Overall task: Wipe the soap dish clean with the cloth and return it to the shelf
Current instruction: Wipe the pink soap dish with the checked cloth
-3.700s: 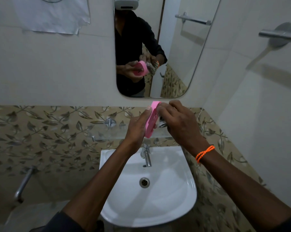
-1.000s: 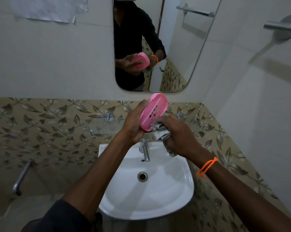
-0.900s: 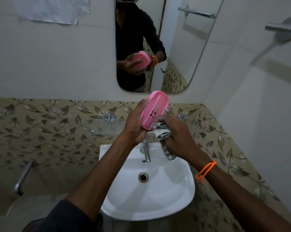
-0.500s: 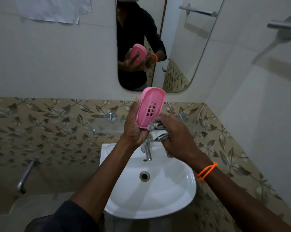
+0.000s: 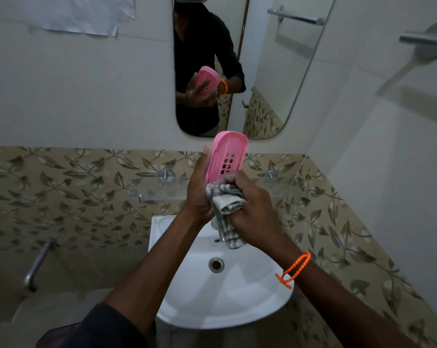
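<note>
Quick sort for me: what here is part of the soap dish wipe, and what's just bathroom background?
In the job:
pink soap dish, held by the left hand
checked cloth, bunched in the right hand
glass shelf, where the dish goes back

Background:
sink
mirror
towel bar
paper on the wall

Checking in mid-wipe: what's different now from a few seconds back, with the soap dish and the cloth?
The soap dish has been turned from edge-on to upright, its slotted inside facing the camera. The right hand dropped from the dish's top to its lower end, pressing the cloth there. Unchanged: the left hand still grips the dish above the sink, and the glass shelf stays bare.
</note>
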